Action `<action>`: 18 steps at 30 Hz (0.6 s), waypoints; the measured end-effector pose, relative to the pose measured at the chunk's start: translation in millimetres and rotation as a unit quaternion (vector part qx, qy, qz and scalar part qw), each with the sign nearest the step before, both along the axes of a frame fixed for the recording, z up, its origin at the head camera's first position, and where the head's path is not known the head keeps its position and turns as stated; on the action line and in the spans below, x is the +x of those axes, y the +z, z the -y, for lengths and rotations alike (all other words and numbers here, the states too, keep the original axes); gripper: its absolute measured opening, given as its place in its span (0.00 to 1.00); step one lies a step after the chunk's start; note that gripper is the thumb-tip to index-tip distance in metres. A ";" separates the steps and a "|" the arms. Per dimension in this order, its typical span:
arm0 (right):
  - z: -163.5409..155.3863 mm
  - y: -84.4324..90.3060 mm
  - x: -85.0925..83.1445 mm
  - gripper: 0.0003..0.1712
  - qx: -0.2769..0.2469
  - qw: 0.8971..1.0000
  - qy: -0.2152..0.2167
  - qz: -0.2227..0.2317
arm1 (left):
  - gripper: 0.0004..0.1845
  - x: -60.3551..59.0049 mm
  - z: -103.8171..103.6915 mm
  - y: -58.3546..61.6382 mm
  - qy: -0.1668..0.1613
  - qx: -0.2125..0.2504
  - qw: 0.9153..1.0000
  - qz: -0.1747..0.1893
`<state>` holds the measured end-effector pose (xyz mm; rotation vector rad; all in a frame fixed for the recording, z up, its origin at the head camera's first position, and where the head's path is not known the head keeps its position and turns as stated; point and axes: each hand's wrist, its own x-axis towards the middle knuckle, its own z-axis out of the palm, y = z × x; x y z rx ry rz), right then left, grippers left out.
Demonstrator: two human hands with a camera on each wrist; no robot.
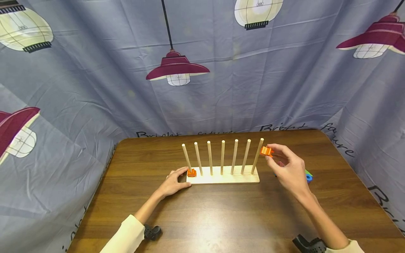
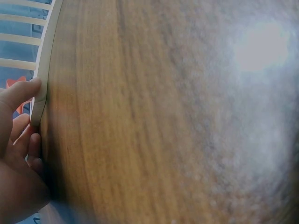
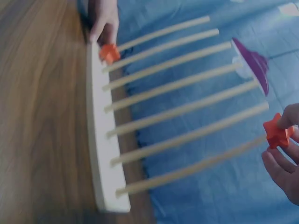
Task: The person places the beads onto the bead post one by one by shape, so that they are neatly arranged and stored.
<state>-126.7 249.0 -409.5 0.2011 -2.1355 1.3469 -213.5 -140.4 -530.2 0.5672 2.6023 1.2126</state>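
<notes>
**Orange piece held at the last peg's tip**

The right hand (image 1: 289,168) pinches an orange piece (image 1: 266,151) between thumb and fingertips, just beside the top of the rightmost peg (image 1: 257,156). The left hand (image 1: 174,182) rests relaxed on the table (image 1: 221,218), fingers touching the left end of the base (image 1: 227,179). Another orange piece (image 1: 191,172) sits at the foot of the leftmost peg (image 1: 186,157). Blue and green pieces (image 1: 308,175) lie behind the right hand.

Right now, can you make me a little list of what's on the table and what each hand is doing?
board: pale wooden base with seven upright pegs
table: brown wood
left hand: touches the board's left end
right hand: pinches an orange piece beside the top of the rightmost peg
already on: another orange block at the bottom of the leftmost peg
behind right hand: blue and green bits, partly hidden
</notes>
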 end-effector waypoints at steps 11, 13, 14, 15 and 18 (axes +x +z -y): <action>44.3 22.4 -15.0 0.20 -0.021 0.992 0.106 -0.059 | 0.38 0.0 1.8 0.4 0.002 0.001 1.000 -0.001; 51.7 26.2 -17.3 0.20 -0.040 0.989 0.132 -0.048 | 0.38 -0.1 1.8 0.1 -0.001 0.000 1.000 -0.002; 55.2 27.7 -18.6 0.20 -0.049 0.988 0.143 -0.043 | 0.38 -0.2 1.9 -0.1 -0.002 -0.001 1.000 -0.002; 58.6 29.2 -20.0 0.20 -0.058 0.986 0.154 -0.040 | 0.38 -0.2 1.8 -0.4 -0.003 -0.001 1.000 -0.004; 68.7 33.6 -24.8 0.19 -0.079 0.980 0.180 -0.038 | 0.38 0.0 1.6 0.1 -0.007 -0.002 1.000 -0.007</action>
